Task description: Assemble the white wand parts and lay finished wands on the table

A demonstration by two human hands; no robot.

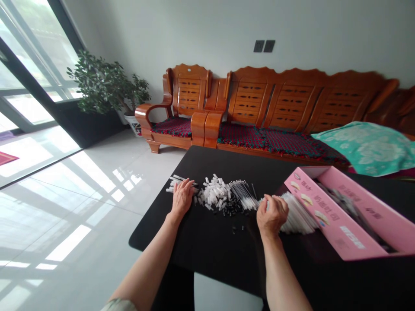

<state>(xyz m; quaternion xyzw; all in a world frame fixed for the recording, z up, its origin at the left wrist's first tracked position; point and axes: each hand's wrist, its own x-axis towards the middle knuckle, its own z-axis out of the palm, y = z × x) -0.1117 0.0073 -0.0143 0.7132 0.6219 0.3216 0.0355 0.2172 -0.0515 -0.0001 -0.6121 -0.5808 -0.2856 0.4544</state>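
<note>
My left hand (183, 198) lies over a small group of white stick-like pieces (171, 185) at the table's left edge, fingers stretched out across them. My right hand (271, 212) is raised with curled fingers near a pile of long translucent white tubes (296, 216); whatever its fingertips pinch, if anything, is hidden. Between the hands lie a heap of short white cap-like pieces (214, 191), many small black plugs (231, 206), and a fan of thin rods like pen refills (244, 192). A few loose black plugs (242, 228) sit nearer to me.
A long pink box (333, 224) with dark contents stands at the right of the black table (207, 246). Behind it are a wooden bench (292, 99), a wooden armchair (189, 95) and a turquoise cushion (369, 147). A potted plant (106, 86) stands by the glass door.
</note>
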